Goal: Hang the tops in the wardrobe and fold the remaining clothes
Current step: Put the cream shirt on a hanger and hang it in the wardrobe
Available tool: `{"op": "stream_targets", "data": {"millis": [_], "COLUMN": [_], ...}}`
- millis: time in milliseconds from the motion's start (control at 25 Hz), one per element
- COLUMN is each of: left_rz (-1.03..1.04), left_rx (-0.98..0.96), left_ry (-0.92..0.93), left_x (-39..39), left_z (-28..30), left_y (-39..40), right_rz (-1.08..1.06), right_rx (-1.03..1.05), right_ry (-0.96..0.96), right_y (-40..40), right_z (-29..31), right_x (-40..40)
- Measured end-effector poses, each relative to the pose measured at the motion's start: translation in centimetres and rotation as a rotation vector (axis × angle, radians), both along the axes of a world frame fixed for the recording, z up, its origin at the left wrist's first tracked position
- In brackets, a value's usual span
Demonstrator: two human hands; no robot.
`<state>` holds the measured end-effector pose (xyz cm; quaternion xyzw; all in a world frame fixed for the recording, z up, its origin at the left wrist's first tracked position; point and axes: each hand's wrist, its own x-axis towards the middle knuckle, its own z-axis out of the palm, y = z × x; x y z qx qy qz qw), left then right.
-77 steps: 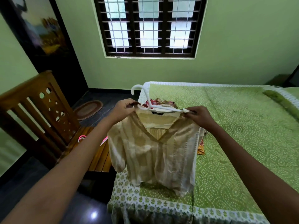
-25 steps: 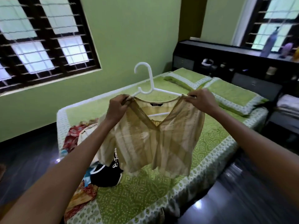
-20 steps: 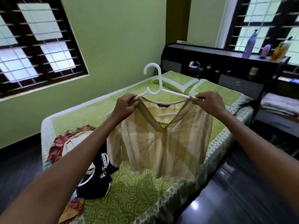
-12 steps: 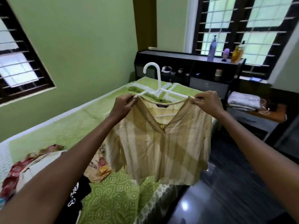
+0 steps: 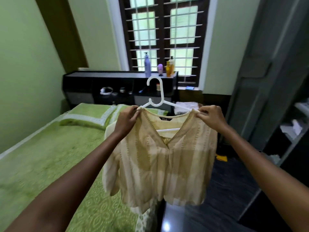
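I see beige top (image 5: 165,164) on white hanger (image 5: 157,97), held in air over bed (image 5: 50,156) edge. Left hand (image 5: 127,119) pinches left shoulder, right hand (image 5: 211,117) pinches right shoulder, fingers curled round fabric and hanger ends. Hanger's long axis runs left-right, hook up; top hangs straight down, neckline toward me. Wardrobe (image 5: 275,81) stands at right.

A bed with a green patterned cotton bedspread (image 5: 50,158) carries a green white-bordered pillow (image 5: 88,114). The black headboard shelf (image 5: 117,74) holds a lavender pump bottle (image 5: 147,65), a small purple bottle (image 5: 160,69) and a yellow bottle (image 5: 169,68).
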<state>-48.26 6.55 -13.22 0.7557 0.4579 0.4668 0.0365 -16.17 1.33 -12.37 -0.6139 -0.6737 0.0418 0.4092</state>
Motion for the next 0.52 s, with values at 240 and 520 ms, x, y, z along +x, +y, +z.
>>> {"op": "stream_targets", "data": {"millis": [240, 520], "left_rz": [-0.315, -0.616], "left_rx": [-0.071, -0.088], "left_ry": [-0.050, -0.032], "left_x": [11.0, 22.7], "left_z": [0.2, 0.1], "left_y": [13.6, 24.1], "right_rz": [-0.269, -0.492], "right_rx": [-0.028, -0.006], "right_ry": [0.018, 0.056], "right_y": [5.6, 8.2], "right_z": [1.6, 1.5], "right_x": [8.7, 16.6]}}
